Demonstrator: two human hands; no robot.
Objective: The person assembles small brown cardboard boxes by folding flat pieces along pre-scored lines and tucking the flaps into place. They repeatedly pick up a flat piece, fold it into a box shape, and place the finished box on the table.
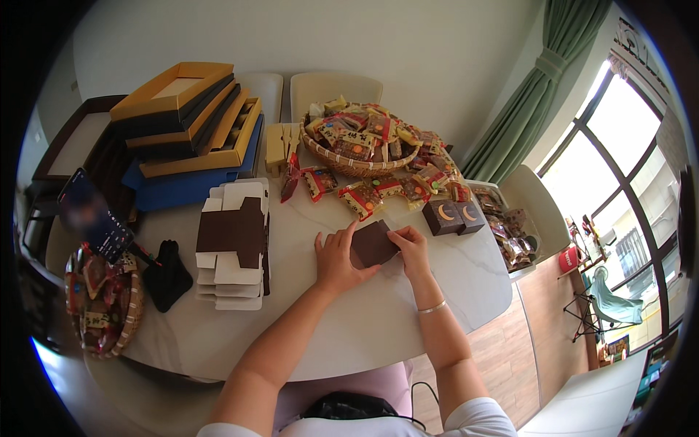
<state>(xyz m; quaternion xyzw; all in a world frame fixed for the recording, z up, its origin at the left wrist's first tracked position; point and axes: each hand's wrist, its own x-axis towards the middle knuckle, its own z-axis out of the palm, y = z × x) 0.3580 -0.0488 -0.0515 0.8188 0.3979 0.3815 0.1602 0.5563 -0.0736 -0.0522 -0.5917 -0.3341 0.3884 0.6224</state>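
White table point(378, 320), hands point(338, 258) on brown box point(373, 244)

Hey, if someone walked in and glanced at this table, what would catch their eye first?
Probably the woven basket heaped with bright wrapped snacks at the table's far side, spilling packets toward the right. Then the left hand and right hand, both holding a small brown box at the centre. A stack of flat box blanks lies to their left.

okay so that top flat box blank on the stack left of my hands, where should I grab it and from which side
Probably by its right edge, coming in from the right with the left hand, the nearer one. The top box blank lies flat on the stack of blanks, and its edges overhang slightly, so fingers can slip under and pinch the card there.
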